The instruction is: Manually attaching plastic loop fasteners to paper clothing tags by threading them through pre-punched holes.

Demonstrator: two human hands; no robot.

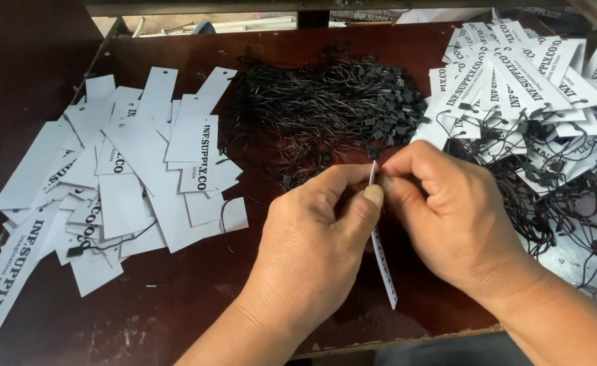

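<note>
The left hand (pixel 319 230) pinched the top edge of a thin white card tag (pixel 384 264) between thumb and forefinger, and the right hand (pixel 447 210) closed on the same end, touching it. The tag looked light, stiff and easily creased, best held near its punched end. Black strings (pixel 332 102) lay just beyond the hands on the dark surface (pixel 196 291), loose tags (pixel 129 169) left, strung tags (pixel 515 88) right.

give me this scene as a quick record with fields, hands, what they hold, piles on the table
left hand: pinches the top of a white paper tag held edge-on
right hand: fingertips meet the same tag's top end
centre pile: black string fasteners, tangled, behind the hands
left pile: loose white tags, mostly without strings
right pile: white tags with black strings attached
surface: dark brown table
</note>
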